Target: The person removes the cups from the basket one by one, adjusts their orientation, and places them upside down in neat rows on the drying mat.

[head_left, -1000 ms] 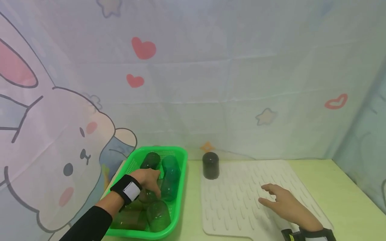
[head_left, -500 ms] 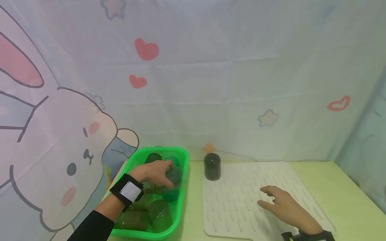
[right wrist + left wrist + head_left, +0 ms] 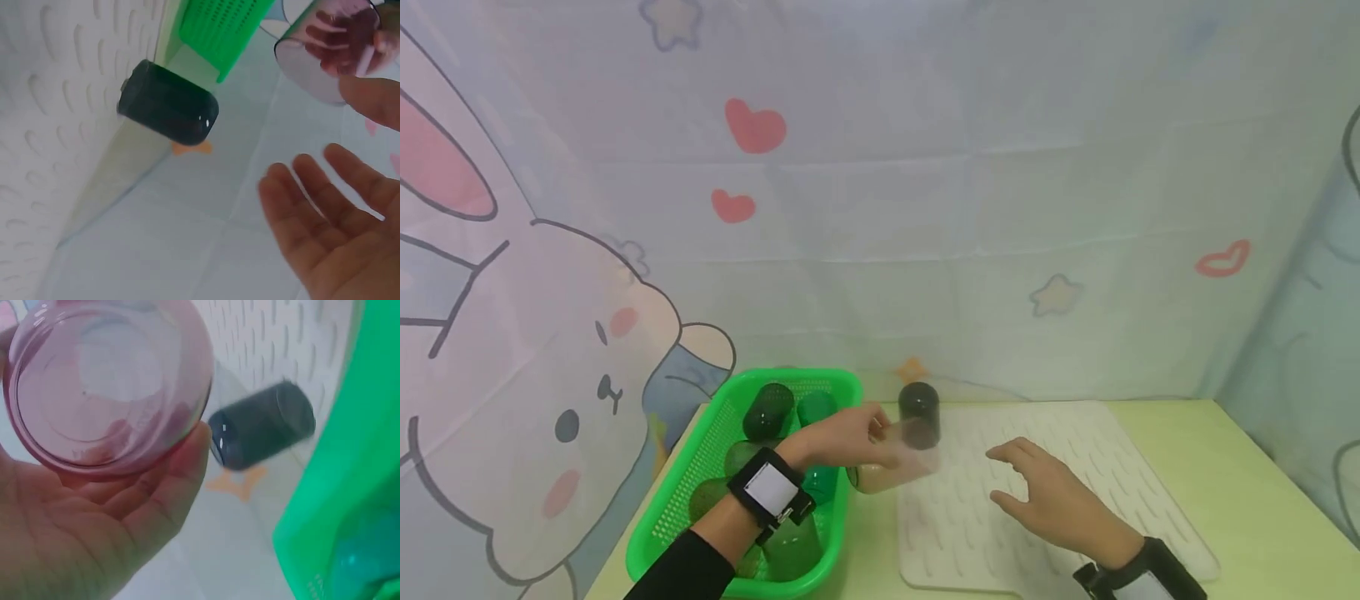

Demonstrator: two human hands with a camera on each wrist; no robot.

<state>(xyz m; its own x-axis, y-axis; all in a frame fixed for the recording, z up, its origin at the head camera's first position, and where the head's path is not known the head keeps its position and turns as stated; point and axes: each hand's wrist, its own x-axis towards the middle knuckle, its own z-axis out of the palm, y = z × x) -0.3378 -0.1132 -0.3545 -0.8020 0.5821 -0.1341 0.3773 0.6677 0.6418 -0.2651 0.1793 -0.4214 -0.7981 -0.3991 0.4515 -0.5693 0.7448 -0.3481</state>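
Observation:
My left hand [image 3: 842, 437] grips a clear pinkish cup [image 3: 910, 467], tilted on its side in the air between the green basket and the white mat. In the left wrist view the round base of the pink cup [image 3: 112, 394] faces the camera, with fingers curled round its side. My right hand [image 3: 1060, 504] hovers over the mat, fingers loosely spread and holding nothing; in the right wrist view the pink cup [image 3: 325, 53] is near its thumb. A dark grey cup [image 3: 919, 408] stands upside down at the mat's back left corner.
The green basket [image 3: 847, 385] at the left holds several cups, among them a dark one [image 3: 767, 414] and a teal one [image 3: 816, 407]. A ridged white mat [image 3: 962, 533] lies on the pale yellow table [image 3: 1180, 442]. A printed cloth [image 3: 970, 208] hangs behind.
My left hand has lifted the pink cup out of the basket and carried it right, toward the mat. My right hand has shifted a little to the left.

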